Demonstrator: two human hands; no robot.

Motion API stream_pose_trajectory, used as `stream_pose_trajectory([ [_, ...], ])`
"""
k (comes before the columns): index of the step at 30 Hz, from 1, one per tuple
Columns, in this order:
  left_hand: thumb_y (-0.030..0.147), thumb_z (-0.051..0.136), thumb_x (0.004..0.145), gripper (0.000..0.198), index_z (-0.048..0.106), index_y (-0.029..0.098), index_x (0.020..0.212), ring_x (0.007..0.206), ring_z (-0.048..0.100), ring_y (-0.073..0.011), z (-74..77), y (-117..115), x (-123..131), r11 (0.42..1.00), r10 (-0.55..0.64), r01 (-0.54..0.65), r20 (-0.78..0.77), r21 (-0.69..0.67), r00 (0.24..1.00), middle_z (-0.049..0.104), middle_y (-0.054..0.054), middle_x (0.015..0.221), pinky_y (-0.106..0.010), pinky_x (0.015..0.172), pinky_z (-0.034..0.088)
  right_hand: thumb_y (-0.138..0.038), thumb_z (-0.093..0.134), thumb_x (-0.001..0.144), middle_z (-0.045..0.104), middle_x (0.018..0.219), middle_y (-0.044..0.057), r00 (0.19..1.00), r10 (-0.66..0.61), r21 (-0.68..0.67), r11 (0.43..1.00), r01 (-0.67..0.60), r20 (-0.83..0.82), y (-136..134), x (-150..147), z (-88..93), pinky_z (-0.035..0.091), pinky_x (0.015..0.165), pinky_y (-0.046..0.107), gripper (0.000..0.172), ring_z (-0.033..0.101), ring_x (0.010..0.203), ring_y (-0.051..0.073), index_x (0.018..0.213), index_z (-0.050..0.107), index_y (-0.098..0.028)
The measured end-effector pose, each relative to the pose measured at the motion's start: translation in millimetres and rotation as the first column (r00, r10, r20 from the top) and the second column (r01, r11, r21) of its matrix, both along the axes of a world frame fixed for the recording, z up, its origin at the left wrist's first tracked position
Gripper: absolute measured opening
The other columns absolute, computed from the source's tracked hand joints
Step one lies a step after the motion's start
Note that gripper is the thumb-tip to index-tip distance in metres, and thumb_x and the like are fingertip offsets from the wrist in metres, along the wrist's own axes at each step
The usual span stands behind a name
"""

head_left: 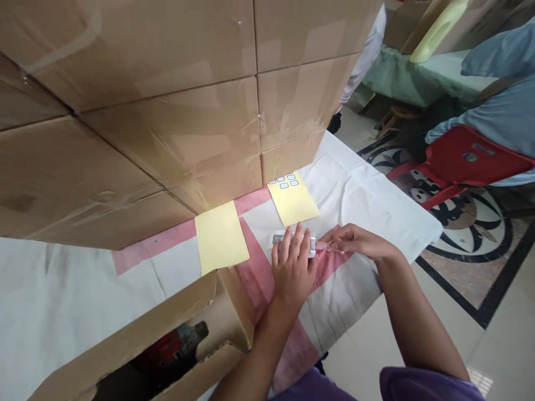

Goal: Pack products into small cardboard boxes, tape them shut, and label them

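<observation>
My left hand lies over a small white plastic device on the table, its fingers stretched across the top and holding it down. A grey-green panel shows at the device's left end; the rest is mostly under my fingers. From its right end sticks out a thin, clear pinkish piece, too small to name surely. My right hand is closed, pinching this piece between thumb and fingertips. Behind the hands lie a plain yellow sheet and a second yellow sheet with blue-outlined labels on it.
Taped cardboard boxes are stacked along the table's back. An open carton with a red and dark metal object stands at front left. The white cloth-covered table ends at right. Beyond it, a person in light blue sits on a red chair.
</observation>
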State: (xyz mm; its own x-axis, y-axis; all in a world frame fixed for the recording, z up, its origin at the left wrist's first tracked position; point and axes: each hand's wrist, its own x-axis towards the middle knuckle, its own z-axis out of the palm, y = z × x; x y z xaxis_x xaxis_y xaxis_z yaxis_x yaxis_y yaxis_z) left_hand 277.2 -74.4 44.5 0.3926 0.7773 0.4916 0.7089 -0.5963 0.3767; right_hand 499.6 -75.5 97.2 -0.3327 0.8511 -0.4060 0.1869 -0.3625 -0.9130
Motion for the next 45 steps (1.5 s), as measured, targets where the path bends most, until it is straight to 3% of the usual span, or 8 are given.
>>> stream_pose_trajectory([
  [7, 0.031, 0.063, 0.092, 0.055, 0.052, 0.026, 0.146, 0.139, 0.052, -0.0282, 0.6, -0.8, 1.5, 1.000, -0.014, 0.014, 0.034, -0.010, 0.999, 0.054, -0.003, 0.154, -0.047, 0.117, 0.039, -0.046, 0.075, 0.085, 0.077, 0.093, 0.010, 0.999, -0.046, -0.066, 0.997, 0.044, -0.029, -10.3, 1.8, -1.5, 0.055, 0.078, 0.035, 0.044, 0.073, 0.087, 0.025, 0.058, 0.054, -0.018],
  [13, 0.045, 0.071, 0.087, 0.076, 0.042, 0.013, 0.149, 0.145, 0.046, -0.0347, -0.3, 2.4, -1.9, 0.998, 0.052, -0.048, 0.158, -0.028, 0.986, 0.048, -0.021, 0.155, -0.050, 0.114, 0.044, -0.050, 0.076, 0.084, 0.076, 0.092, 0.011, 0.999, -0.042, -0.114, 0.993, 0.045, 0.028, -11.6, 3.5, -6.8, 0.056, 0.074, 0.032, 0.038, 0.071, 0.078, 0.020, 0.074, 0.071, -0.015],
  [19, 0.044, 0.074, 0.085, 0.076, 0.039, 0.011, 0.144, 0.145, 0.044, -0.0350, -0.2, 3.8, -5.9, 0.994, 0.053, -0.017, 0.328, -0.112, 0.943, 0.047, -0.026, 0.152, -0.054, 0.117, 0.042, -0.052, 0.082, 0.076, 0.075, 0.083, 0.007, 0.977, -0.205, 0.054, 0.978, 0.202, 0.053, -21.0, -0.8, -18.4, 0.051, 0.075, 0.036, 0.050, 0.067, 0.080, 0.024, 0.053, 0.052, -0.019],
  [23, 0.042, 0.075, 0.085, 0.081, 0.034, 0.012, 0.147, 0.142, 0.046, -0.0361, -3.4, 4.0, -6.6, 0.995, 0.030, 0.004, 0.347, -0.096, 0.937, 0.049, -0.027, 0.149, -0.057, 0.116, 0.043, -0.049, 0.080, 0.077, 0.077, 0.095, 0.009, 0.970, -0.242, 0.102, 0.966, 0.239, 0.015, -27.6, -6.3, -22.1, 0.049, 0.084, 0.037, 0.055, 0.067, 0.092, 0.026, 0.052, 0.041, -0.020],
  [28, 0.038, 0.075, 0.084, 0.077, 0.035, 0.012, 0.144, 0.143, 0.046, -0.0351, -4.9, 4.2, -6.4, 0.997, 0.013, 0.015, 0.369, -0.072, 0.929, 0.051, -0.025, 0.146, -0.056, 0.116, 0.042, -0.050, 0.080, 0.075, 0.077, 0.111, 0.012, 0.960, -0.279, 0.109, 0.955, 0.275, 0.024, -30.7, -10.8, -19.6, 0.049, 0.089, 0.039, 0.054, 0.068, 0.098, 0.028, 0.051, 0.044, -0.020],
  [35, 0.041, 0.073, 0.085, 0.073, 0.039, 0.011, 0.142, 0.141, 0.047, -0.0356, -4.4, 3.8, -6.9, 0.997, 0.017, 0.011, 0.388, -0.071, 0.922, 0.052, -0.024, 0.146, -0.054, 0.115, 0.044, -0.048, 0.082, 0.069, 0.079, 0.103, 0.011, 0.939, -0.338, 0.095, 0.935, 0.343, -0.063, -36.0, -7.4, -21.8, 0.043, 0.105, 0.046, 0.050, 0.068, 0.108, 0.033, 0.048, 0.047, -0.021],
  [42, 0.037, 0.076, 0.082, 0.071, 0.042, 0.014, 0.140, 0.138, 0.050, -0.0359, -3.1, 4.4, -7.2, 0.996, 0.039, -0.003, 0.385, -0.094, 0.922, 0.053, -0.023, 0.145, -0.055, 0.114, 0.045, -0.046, 0.081, 0.071, 0.071, 0.073, 0.006, 0.935, -0.356, 0.122, 0.928, 0.352, 0.009, -48.1, 1.8, -20.9, 0.049, 0.089, 0.039, 0.042, 0.067, 0.080, 0.024, 0.050, 0.055, -0.021],
  [45, 0.036, 0.074, 0.083, 0.069, 0.042, 0.014, 0.140, 0.139, 0.049, -0.0361, -3.3, 4.6, -7.2, 0.996, 0.032, 0.000, 0.377, -0.086, 0.926, 0.052, -0.023, 0.146, -0.056, 0.114, 0.045, -0.049, 0.082, 0.071, 0.073, 0.076, 0.008, 0.942, -0.333, 0.083, 0.941, 0.329, 0.036, -48.5, 0.0, -15.7, 0.051, 0.087, 0.040, 0.042, 0.069, 0.081, 0.026, 0.053, 0.057, -0.020],
])
